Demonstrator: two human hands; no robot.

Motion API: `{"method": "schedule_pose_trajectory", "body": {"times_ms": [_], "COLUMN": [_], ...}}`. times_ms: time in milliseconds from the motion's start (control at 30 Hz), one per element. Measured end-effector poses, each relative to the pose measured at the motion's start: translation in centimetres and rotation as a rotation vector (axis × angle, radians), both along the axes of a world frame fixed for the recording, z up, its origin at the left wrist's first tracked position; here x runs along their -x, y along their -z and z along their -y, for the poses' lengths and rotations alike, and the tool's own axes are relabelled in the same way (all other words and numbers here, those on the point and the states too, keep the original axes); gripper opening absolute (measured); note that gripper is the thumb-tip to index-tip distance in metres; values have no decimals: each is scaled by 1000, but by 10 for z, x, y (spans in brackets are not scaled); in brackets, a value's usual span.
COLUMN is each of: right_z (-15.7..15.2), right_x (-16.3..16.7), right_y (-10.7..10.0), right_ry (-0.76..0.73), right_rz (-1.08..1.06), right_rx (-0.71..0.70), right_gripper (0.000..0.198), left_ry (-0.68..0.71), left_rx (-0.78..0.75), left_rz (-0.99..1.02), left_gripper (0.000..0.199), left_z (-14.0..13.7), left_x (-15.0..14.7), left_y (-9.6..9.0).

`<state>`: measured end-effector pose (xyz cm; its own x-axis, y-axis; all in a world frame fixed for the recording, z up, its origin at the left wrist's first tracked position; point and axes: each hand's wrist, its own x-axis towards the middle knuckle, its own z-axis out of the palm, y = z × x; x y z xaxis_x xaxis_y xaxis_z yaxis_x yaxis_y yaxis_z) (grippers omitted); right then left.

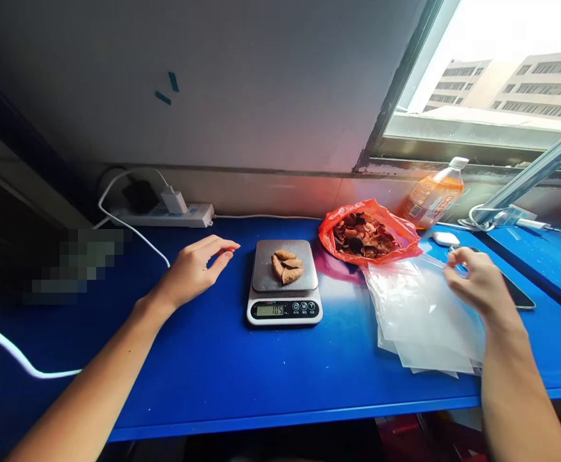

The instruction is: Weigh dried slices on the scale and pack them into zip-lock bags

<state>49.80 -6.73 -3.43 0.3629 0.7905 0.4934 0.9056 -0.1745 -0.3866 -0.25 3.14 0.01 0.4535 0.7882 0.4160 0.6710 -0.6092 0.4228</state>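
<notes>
My left hand (191,273) hovers over the blue table, left of a kitchen scale (284,299). Its fingers are stretched out, the thumb apart from them, with nothing held. Several brown, rough-skinned dried pieces (291,275) lie on the scale's metal plate, and the lit display shows digits like 105; a decimal point is unclear. On the right, my right hand (475,282) pinches the upper edge of a clear plastic bag (425,308) in a loose stack. Behind the bags stands an open red plastic bag (328,234) filled with dark reddish-brown dried slices (364,234).
A bottle of orange drink (437,192) leans by the window. Near my right hand lie a white case (446,239) and a dark flat device (518,292). A power strip (194,217) with a charger and white cable runs along the wall. The blue table's front edge (261,420) is close.
</notes>
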Motion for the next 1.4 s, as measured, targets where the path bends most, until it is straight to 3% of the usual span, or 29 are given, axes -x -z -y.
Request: {"method": "schedule_pose_trajectory", "body": {"times_ms": [100,167,267,333,400,500,600,700,767,867,933,1033,1133,1233,1400], "right_z": [23,32,31,21,9,-8,-16,-18,-17,-18,-20,-20,-15,-8,-7], "right_x": [11,29,83,137,198,278,320,326,320,312,312,318,326,331,327], "right_y": [-29,-52,-83,-92,-87,-58,-28,-11,-7,-6,-3,4,11,13,11], "right_ry": [-22,-180,-485,-568,-678,-878,-913,-905,-876,-819,-787,-761,-788,-838,-842], "right_rz": [29,56,-24,-161,-285,-408,-525,-703,-795,-843,-858,-859,-881,-946,-899], "right_rx": [-208,-317,-432,-532,-476,-288,-198,-163,-178,-240,-282,-327,-359,-364,-319], "right_gripper": [8,10,12,14,8,6,4,10,17,24,27,34,38,34,28], "left_ry": [21,39,86,122,107,-24,-98,-74,-56,-71,-92,-20,159,220,216], "left_rx": [-45,-79,-114,-91,-53,-13,116,253,259,176,68,-56,134,335,276], "left_rz": [50,79,123,147,199,395,646,675,620,592,558,338,162,172,140], "left_gripper": [23,23,23,23,23,26,30,35,35,31,41,53,51,53,46], "left_z": [7,14,24,28,29,21,8,-4,-5,8,23,44,53,53,51], "left_x": [0,-2,-8,-11,-10,-2,10,19,21,17,8,-12,-30,-36,-34], "left_y": [-6,-10,-13,-13,-13,-12,-12,-12,-13,-16,-18,-17,-9,-1,4]}}
